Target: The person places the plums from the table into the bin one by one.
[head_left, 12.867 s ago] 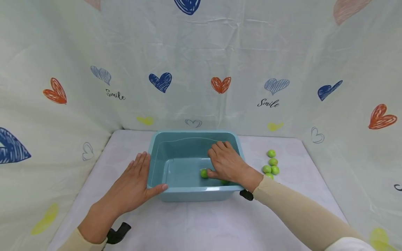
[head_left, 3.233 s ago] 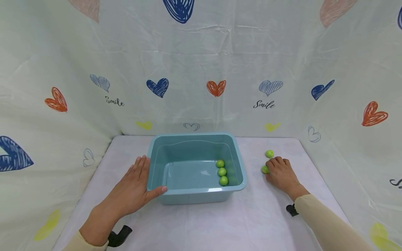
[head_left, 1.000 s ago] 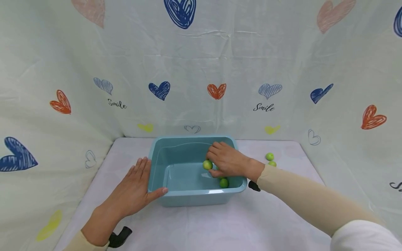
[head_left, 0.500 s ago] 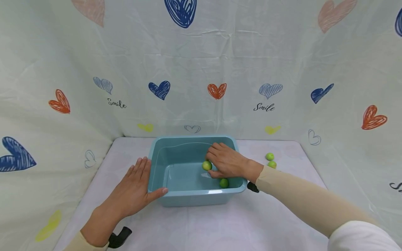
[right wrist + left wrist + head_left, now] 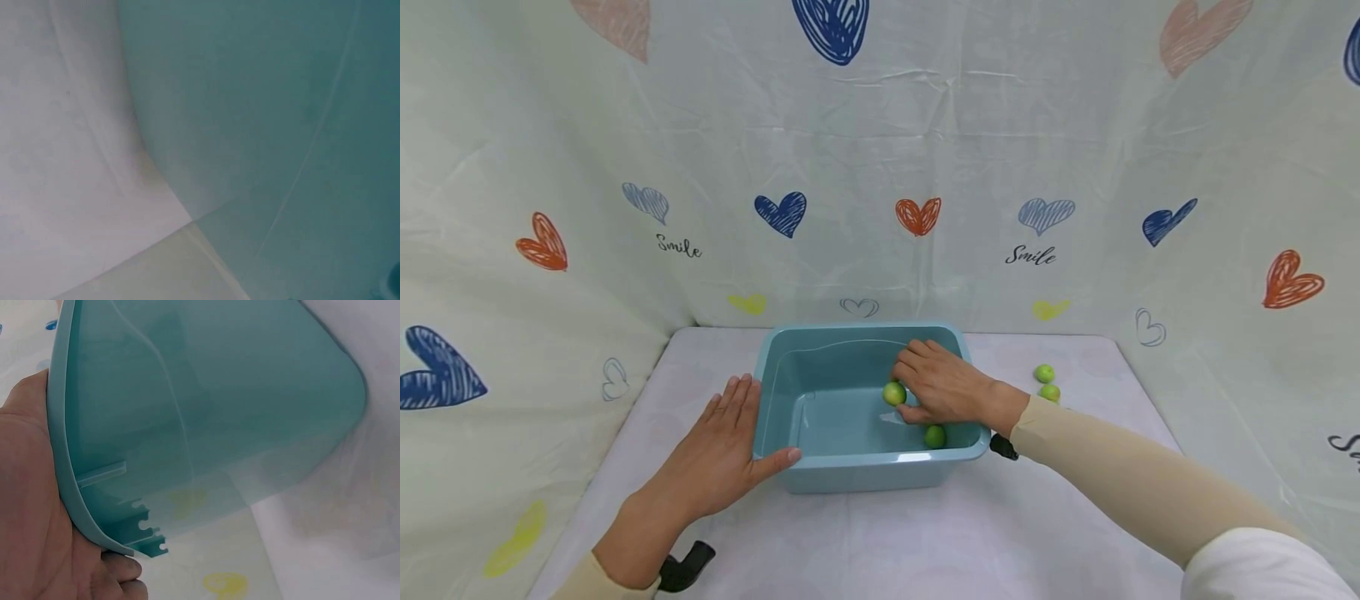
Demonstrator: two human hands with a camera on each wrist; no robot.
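A blue-green plastic basin [image 5: 865,482] sits on the table. Inside it, my right hand [image 5: 943,387] holds a lime [image 5: 894,394] between thumb and fingers, low over the basin floor. Another lime [image 5: 935,437] lies near the basin's front right corner; the forearm side of the hand covers the area behind it. My left hand [image 5: 718,437] rests with straight fingers along the basin's left rim, thumb over the front corner. In the left wrist view the left palm [image 5: 31,487] lies against the rim. The right wrist view shows only the basin's outer wall [image 5: 219,112], not the hand.
Two limes show on the table right of the basin, a far lime [image 5: 1045,373] and a nearer lime [image 5: 1049,392], the latter close to the right sleeve [image 5: 1120,454]. A white curtain [image 5: 850,133] printed with hearts hangs behind and at both sides of the table [image 5: 865,542].
Since about three seconds ago, my right hand has carried a lime from the right of the table into the basin. Over the last second it barely moves. The left hand stays in place.
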